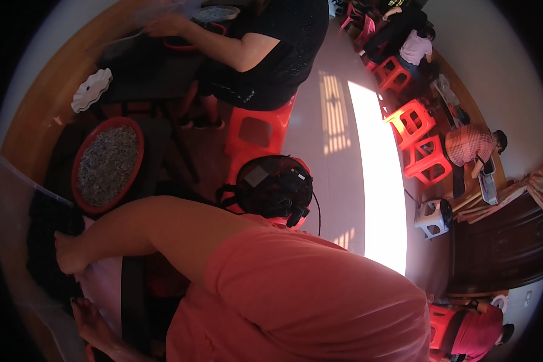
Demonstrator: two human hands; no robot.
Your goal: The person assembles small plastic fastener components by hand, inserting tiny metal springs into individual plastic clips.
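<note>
My right hand (70,256) reaches out at the left of the view, over the edge of a pale pinkish surface (107,286). Its fingers are bunched together beside a dark heap (45,232), and whatever they hold is too small or hidden to tell. Below it in the picture is my left hand (90,323), in shadow, its fingers curled and one fingertip showing. What lies in it cannot be made out. An oval red basin (141,148) stands beyond my right forearm, filled with small clear, greyish pieces (107,166).
A white scalloped tray (92,90) lies past the basin. Close by, a person in black (283,54) sits on a red stool (256,130). A black bag with cables (274,184) rests on another stool. More people work along the far wall, such as one in a checked shirt (469,145).
</note>
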